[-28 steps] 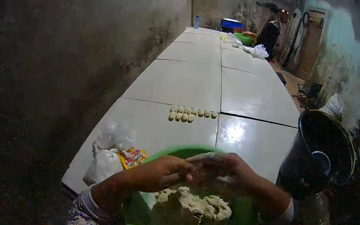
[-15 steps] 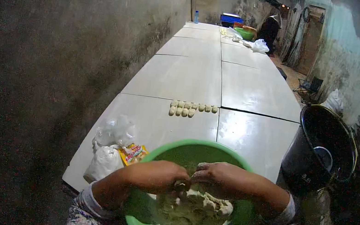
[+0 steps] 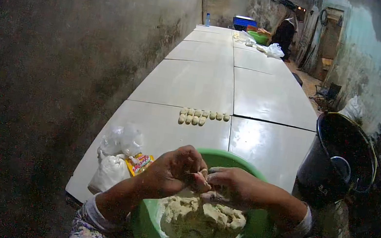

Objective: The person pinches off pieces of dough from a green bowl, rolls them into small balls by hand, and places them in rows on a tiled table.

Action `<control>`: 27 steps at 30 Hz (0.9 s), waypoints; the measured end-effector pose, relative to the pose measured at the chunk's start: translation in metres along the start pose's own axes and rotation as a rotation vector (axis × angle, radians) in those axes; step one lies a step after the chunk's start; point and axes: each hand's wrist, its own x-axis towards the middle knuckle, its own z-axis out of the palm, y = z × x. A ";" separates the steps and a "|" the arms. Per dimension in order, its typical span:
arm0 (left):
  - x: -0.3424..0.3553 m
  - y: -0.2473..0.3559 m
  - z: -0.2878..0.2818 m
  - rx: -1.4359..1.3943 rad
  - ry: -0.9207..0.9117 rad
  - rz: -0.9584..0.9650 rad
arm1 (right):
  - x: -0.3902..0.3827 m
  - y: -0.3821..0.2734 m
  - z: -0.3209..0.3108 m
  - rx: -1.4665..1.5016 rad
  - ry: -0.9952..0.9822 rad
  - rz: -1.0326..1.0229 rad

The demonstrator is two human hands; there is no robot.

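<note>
Dough: I see the pale, lumpy mass in the lower centre of the frame; more of its left side shows than half a second ago, when the left hand hung over it.
Green bowl: the wide basin holds the dough at the lower centre, just as before.
Left hand: raised above the dough, its knuckles now higher than in the previous view, fingers curled inward; I cannot tell whether they grip anything.
Right hand: bent over the bowl's right half, little moved, fingertips close to the left's; its grip is hidden from me.
Shaped pieces: two short rows of small dough pieces lie mid-frame, unchanged in number.
Bag and packet: a white-filled bag and a yellow packet sit left of the bowl, unmoved.
Black bucket: it stands at the right of the frame.
Far end: a person in dark clothing appears at upper right, beside the long white table.
</note>
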 end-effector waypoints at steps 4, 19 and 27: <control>0.003 0.004 0.002 -0.009 -0.062 0.001 | -0.008 0.009 0.004 0.278 0.083 -0.071; 0.004 0.018 0.003 0.958 -0.160 0.194 | -0.006 -0.006 -0.006 0.600 -0.011 0.170; 0.006 0.018 0.002 1.046 -0.003 0.275 | -0.005 0.016 0.008 0.761 0.310 0.075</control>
